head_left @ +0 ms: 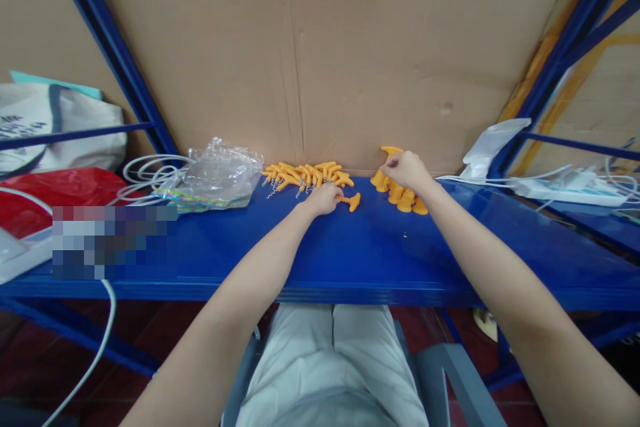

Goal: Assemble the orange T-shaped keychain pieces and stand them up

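My left hand (324, 200) is closed around the shaft end of a yellow T-handled corkscrew (355, 201). Its crossbar sticks out to the right, low over the table, and my fingers hide its tip. At the back, my right hand (406, 170) pinches another yellow piece with a T-shaped top (391, 149); its lower part is behind my fingers. Under and beside that hand stand several yellow bell-shaped sleeves (405, 200), partly covered by it. Just beyond my left hand lies a row of yellow T-handled corkscrews (315, 173) with metal spirals pointing toward me.
Left of the corkscrews is a pile of clear plastic bags (220, 173) beside coiled white cable (145, 177). A cardboard sheet (350, 60) backs the blue table (350, 260). At the right lie a power strip (575, 190) and a white plastic piece (493, 147). Blue posts frame both sides.
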Action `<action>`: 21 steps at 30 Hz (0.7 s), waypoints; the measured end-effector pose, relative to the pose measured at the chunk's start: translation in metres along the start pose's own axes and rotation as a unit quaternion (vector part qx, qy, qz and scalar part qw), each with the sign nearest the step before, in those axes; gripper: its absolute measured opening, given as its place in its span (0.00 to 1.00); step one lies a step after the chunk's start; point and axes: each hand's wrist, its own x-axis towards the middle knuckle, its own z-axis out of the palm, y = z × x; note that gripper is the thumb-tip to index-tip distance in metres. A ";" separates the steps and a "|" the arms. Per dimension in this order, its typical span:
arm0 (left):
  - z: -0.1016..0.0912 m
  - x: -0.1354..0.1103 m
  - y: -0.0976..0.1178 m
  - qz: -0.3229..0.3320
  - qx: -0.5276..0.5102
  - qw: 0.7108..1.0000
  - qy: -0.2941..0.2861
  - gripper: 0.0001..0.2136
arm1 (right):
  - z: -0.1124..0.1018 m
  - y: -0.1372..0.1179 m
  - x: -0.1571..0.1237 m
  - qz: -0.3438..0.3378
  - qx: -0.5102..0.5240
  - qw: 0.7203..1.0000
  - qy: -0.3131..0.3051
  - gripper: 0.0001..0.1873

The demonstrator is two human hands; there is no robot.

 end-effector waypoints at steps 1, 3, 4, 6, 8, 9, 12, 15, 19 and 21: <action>0.001 0.000 0.000 -0.005 -0.003 1.000 0.000 0.10 | 0.003 0.000 -0.005 -0.009 -0.012 1.000 -0.014 0.10; 0.003 0.001 -0.001 -0.006 -0.021 1.000 0.011 0.08 | 0.008 0.000 -0.014 -0.017 -0.035 0.998 -0.047 0.09; 0.004 0.002 -0.001 -0.004 -0.038 0.999 0.024 0.08 | 0.011 0.000 -0.017 -0.021 -0.044 0.997 -0.066 0.09; 0.005 0.004 -0.002 -0.003 -0.084 0.994 0.065 0.07 | 0.016 0.000 -0.022 -0.036 -0.054 0.993 -0.098 0.08; 0.005 0.007 -0.002 -0.008 -0.142 0.982 0.122 0.07 | 0.021 0.001 -0.024 -0.059 -0.053 0.991 -0.110 0.07; 0.004 0.008 -0.001 -0.013 -0.172 0.973 0.152 0.07 | 0.024 0.002 -0.024 -0.071 -0.048 0.990 -0.109 0.07; 0.002 0.012 0.002 -0.044 -0.268 0.937 0.218 0.07 | 0.035 0.005 -0.023 -0.105 -0.028 0.989 -0.101 0.06; -0.001 0.013 0.006 -0.087 -0.387 0.892 0.217 0.09 | 0.046 0.009 -0.020 -0.141 0.002 0.986 -0.093 0.06; -0.004 0.006 0.011 -0.141 -0.517 0.833 0.138 0.09 | 0.058 0.010 -0.018 -0.153 0.029 0.984 -0.082 0.05; -0.006 0.003 0.014 -0.168 -0.542 0.817 0.104 0.08 | 0.061 0.010 -0.019 -0.149 0.037 0.985 -0.076 0.06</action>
